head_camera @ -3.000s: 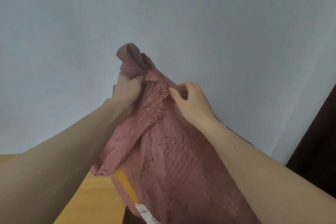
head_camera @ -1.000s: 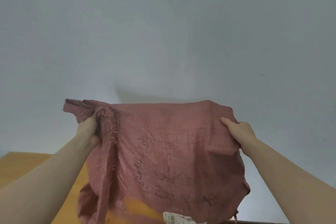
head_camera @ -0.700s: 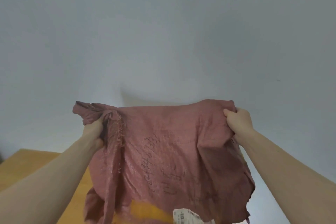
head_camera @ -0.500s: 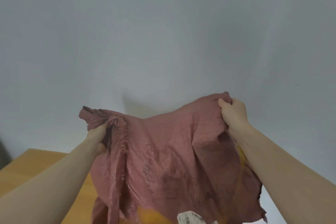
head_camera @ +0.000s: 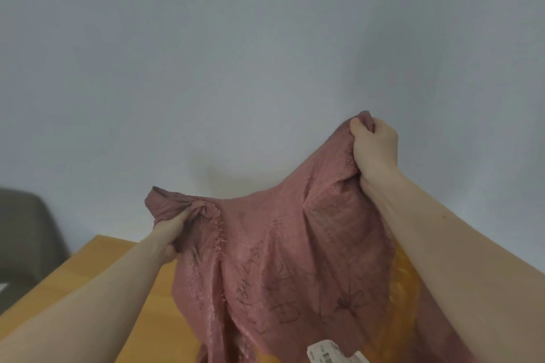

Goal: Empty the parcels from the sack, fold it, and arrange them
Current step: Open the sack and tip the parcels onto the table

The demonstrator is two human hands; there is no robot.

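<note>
Head view: sack [head_camera: 295, 259] held up in air over table [head_camera: 97, 262] — right hand [head_camera: 374, 147] high, fingers [head_camera: 358, 127] curled tight round one top corner; left hand [head_camera: 169, 237] lower, fingers gripping bunched opposite corner. Sack hangs w/ black scrawl facing camera. Below its hem — yellow parcel [head_camera: 404, 280] & white label [head_camera: 327, 353], partly hidden.

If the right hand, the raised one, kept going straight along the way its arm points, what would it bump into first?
Most likely the pale wall. The right hand, gripping a corner of the reddish woven sack, points up and away, and nothing else shows beyond it, though depth is hard to judge.
</note>
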